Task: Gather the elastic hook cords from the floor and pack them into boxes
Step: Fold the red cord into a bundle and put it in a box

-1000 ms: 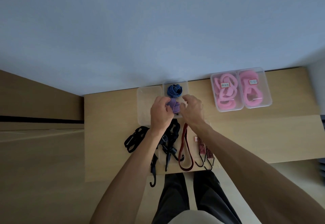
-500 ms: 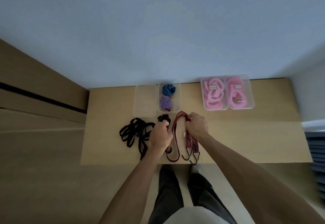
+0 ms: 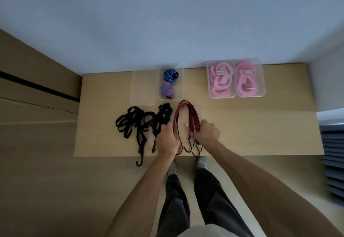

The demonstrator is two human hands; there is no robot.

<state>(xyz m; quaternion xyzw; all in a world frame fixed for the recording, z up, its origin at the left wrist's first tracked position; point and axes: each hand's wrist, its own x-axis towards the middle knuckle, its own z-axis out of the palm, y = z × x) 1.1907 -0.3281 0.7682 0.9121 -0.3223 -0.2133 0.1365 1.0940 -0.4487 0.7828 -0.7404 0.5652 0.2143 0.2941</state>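
My left hand [image 3: 167, 141] and right hand [image 3: 207, 134] each grip a side of the red hook cords [image 3: 186, 120], looped just below the clear box [image 3: 179, 82] holding blue and purple cords. Black cords [image 3: 141, 123] lie tangled left of the red ones. Two boxes of pink cords [image 3: 236, 78] sit well right of the clear box.

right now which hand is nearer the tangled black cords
Left. The left hand sits right against the black cords, at their right edge. The right hand is farther right, beyond the red cords it holds.
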